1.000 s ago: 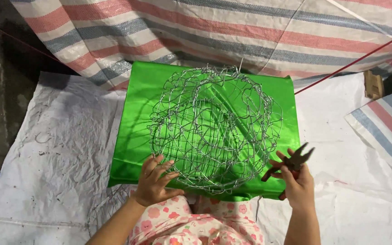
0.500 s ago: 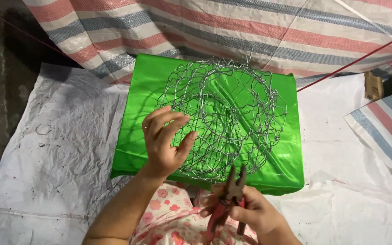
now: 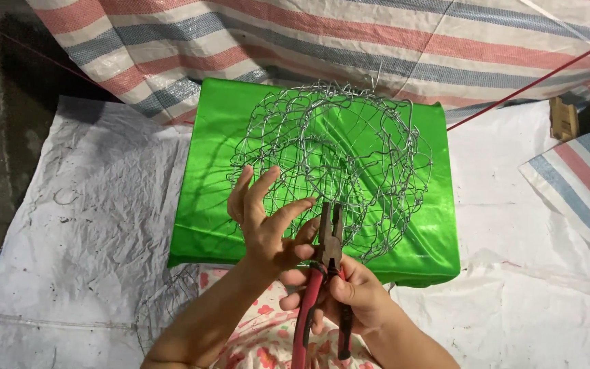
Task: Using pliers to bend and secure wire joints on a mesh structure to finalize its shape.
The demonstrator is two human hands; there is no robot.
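While I am looking down through the head view, my left hand [image 3: 268, 222] is spreading its fingers against the near rim of the wire basket [image 3: 332, 167], which is sitting on the green cushion [image 3: 206, 205], and my right hand [image 3: 349, 297] is wrapping closed around the red grips of the pliers [image 3: 326, 266], whose nose is pointing up into the mesh. Judging by this, I am working on a wire end at the near rim; next I would need the nose seated squarely on one strand while my left hand is steadying the frame on the white sheet [image 3: 90, 225].
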